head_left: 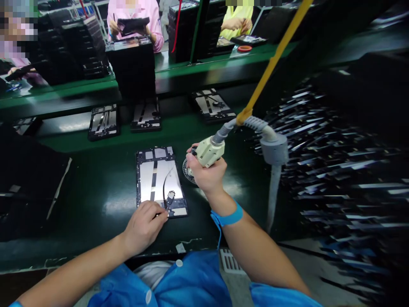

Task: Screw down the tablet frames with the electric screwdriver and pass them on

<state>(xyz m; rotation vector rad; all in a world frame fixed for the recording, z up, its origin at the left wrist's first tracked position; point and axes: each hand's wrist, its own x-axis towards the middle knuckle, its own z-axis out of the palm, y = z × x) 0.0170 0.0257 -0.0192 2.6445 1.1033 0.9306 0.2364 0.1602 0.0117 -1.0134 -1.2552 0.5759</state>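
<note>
An opened tablet [164,170] lies on the green bench in front of me, its silver inner plate facing up. Along the plate runs a dark strip, and a thin black cable [164,187] curves beside a small dark part [171,196]. My left hand [143,224] is at the tablet's lower edge, thumb and fingers pinched together near the cable's end; what they hold is hidden. My right hand [207,175] is wrapped round a pale corded hand tool [209,152], just right of the tablet. A round perforated disc [188,170] shows at the tool's far side, partly covered by my fingers.
From a yellow strap [275,59] hangs the tool's grey cable [275,187]. Other opened tablets [212,104] lie along the back. Dark stacks [131,64] stand on the shelf and a black pile [25,179] at left. Several blurred dark pieces [319,162] fill the right. Co-workers sit opposite.
</note>
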